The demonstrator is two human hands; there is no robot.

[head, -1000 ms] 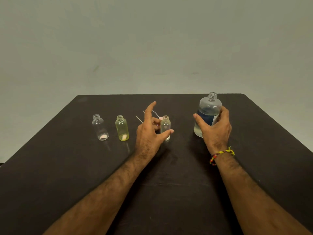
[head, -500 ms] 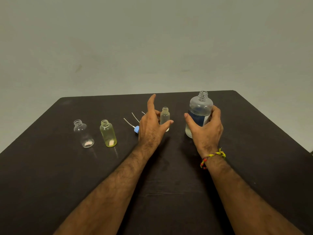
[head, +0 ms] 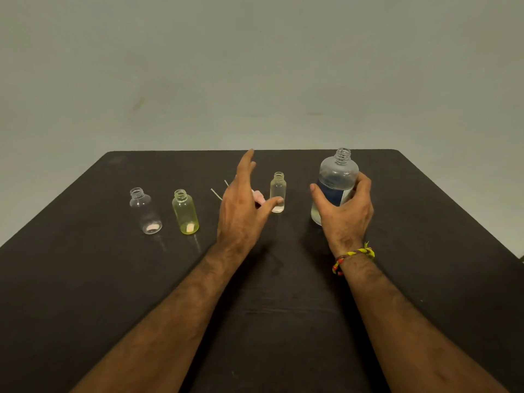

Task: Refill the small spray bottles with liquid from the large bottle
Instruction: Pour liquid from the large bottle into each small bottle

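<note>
**Right hand on the large bottle, left hand spread beside a small one**

The right hand (head: pixel 344 214) was wrapped around the lower body of the large bottle (head: pixel 337 177), thumb on its left side and fingers curled round the right, over the dark blue label. The bottle stood upright on the dark counter (head: pixel 85 279), uncapped, with clear liquid filling roughly its lower half. A braided yellow and red wristband (head: pixel 353 258) circled that wrist.

The left hand (head: pixel 241 211) held nothing. Its fingers were extended and pointed up and away, and the thumb was stretched out to the right, its tip at the base of the small clear bottle (head: pixel 278 191); whether the thumb actually touched the bottle could not be told. That bottle stood upright and uncapped between the two hands, nearer the left one and apart from the large bottle.

Just behind the left hand lay a pink spray cap (head: pixel 259 197), mostly hidden by the hand, with thin white dip tubes (head: pixel 217 193) showing to the left of the fingers.

Further left, well apart from both hands, stood two more small uncapped bottles: a yellow-tinted bottle (head: pixel 185 212) and, to its left, a rounder clear bottle (head: pixel 145 211). Both were upright, neither touching the other.
</note>
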